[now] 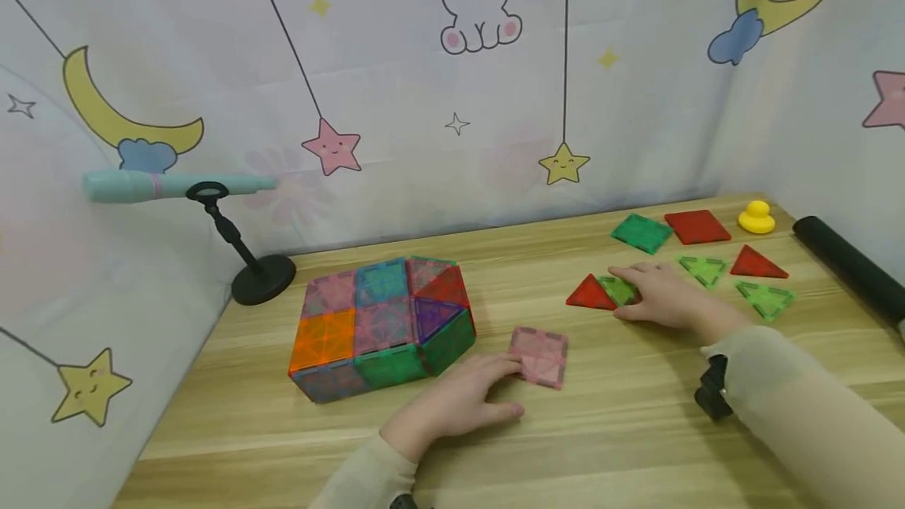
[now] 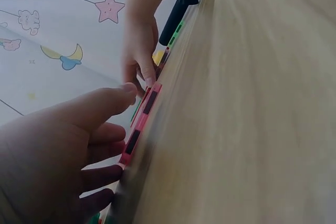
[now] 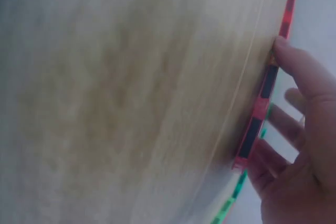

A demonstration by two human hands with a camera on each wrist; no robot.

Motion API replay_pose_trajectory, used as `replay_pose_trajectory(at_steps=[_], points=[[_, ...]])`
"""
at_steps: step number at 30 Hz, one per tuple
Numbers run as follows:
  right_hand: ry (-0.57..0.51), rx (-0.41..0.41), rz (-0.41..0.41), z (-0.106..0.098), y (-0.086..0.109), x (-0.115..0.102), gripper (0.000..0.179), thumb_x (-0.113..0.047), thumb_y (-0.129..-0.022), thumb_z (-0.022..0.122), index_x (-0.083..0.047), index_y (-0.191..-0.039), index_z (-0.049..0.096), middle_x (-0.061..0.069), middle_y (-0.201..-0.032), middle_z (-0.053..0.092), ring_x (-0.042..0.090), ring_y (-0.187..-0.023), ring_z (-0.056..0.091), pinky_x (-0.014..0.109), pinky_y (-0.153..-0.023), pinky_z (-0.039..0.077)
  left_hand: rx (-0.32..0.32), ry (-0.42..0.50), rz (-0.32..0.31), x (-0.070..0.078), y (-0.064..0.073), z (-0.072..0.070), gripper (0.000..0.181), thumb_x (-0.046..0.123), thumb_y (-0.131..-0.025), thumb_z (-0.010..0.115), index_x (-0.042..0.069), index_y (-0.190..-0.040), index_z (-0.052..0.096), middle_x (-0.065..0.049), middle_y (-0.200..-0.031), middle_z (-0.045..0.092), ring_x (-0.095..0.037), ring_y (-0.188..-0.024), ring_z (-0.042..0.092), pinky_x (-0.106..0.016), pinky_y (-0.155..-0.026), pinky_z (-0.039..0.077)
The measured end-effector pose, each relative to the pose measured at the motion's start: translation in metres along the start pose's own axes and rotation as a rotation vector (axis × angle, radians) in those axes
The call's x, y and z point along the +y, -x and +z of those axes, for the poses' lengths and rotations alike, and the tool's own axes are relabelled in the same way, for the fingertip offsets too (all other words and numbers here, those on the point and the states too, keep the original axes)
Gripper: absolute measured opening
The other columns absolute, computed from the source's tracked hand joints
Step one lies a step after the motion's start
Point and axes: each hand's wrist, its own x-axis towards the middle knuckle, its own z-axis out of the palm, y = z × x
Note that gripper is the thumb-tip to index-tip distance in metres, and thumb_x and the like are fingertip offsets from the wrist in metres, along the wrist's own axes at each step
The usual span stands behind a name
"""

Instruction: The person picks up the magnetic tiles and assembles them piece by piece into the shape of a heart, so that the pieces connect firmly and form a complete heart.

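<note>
My left hand (image 1: 459, 395) lies over the wood table with its fingers spread. Its fingertips touch the left edge of a pink square magnetic tile (image 1: 540, 360), seen edge-on in the left wrist view. To its left stands a low block (image 1: 385, 328) built of coloured magnetic tiles. Farther right, my right hand (image 1: 661, 293) has thumb and fingers parted around a light green triangle tile (image 1: 618, 291), which it partly covers. A red triangle tile (image 1: 592, 294) lies against the green one's left side. In the right wrist view, the thumb (image 3: 304, 72) is at the tile edges.
More tiles lie around the right hand: a green square (image 1: 642, 233), a red square (image 1: 697, 226), a red triangle (image 1: 758, 262) and light green triangles (image 1: 766, 299). A yellow duck (image 1: 756, 218) and a black microphone (image 1: 848, 269) sit far right. A telescope-like toy (image 1: 177, 185) stands left.
</note>
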Motion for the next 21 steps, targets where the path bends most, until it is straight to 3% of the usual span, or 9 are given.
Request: replay_pose_trajectory(at_steps=[6, 12, 16, 21], points=[[-0.009, 0.028, 0.005, 0.002, 0.001, 0.003, 0.078, -0.047, -0.079, 0.071, 0.003, -0.134, 0.046, 0.029, -0.126, 0.048, 0.051, -0.114, 0.039, 0.064, -0.093, 0.031, -0.054, -0.107, -0.115, 0.011, -0.010, 0.004, 0.074, 0.058, -0.089, 0.050, 0.015, -0.147, 0.033, 0.000, -0.152, 0.027, -0.027, -0.134, 0.030, -0.050, -0.106, 0.025], [-0.040, 0.019, -0.013, 0.000, 0.013, 0.004, 0.081, -0.047, -0.076, 0.073, 0.004, -0.132, 0.045, 0.029, -0.122, 0.047, 0.047, -0.112, 0.044, 0.060, -0.090, 0.036, -0.047, -0.202, -0.261, 0.022, -0.031, 0.009, 0.081, 0.064, -0.086, 0.049, 0.016, -0.148, 0.030, -0.002, -0.153, 0.024, -0.027, -0.130, 0.031, -0.050, -0.099, 0.029], [-0.043, 0.009, -0.021, 0.001, 0.021, 0.003, 0.079, -0.047, -0.075, 0.074, 0.002, -0.131, 0.047, 0.029, -0.124, 0.045, 0.046, -0.114, 0.042, 0.060, -0.091, 0.036, -0.040, -0.193, -0.335, 0.023, -0.044, 0.010, 0.082, 0.066, -0.086, 0.046, 0.016, -0.148, 0.030, -0.004, -0.153, 0.024, -0.029, -0.129, 0.033, -0.050, -0.098, 0.029], [-0.055, -0.010, -0.066, 0.003, 0.030, -0.003, 0.076, -0.046, -0.075, 0.075, 0.001, -0.129, 0.050, 0.025, -0.122, 0.049, 0.044, -0.112, 0.045, 0.057, -0.089, 0.038, 0.014, -0.110, -0.361, 0.023, -0.051, 0.008, 0.079, 0.063, -0.086, 0.050, 0.016, -0.147, 0.034, -0.004, -0.152, 0.026, -0.031, -0.128, 0.033, -0.051, -0.095, 0.030]])
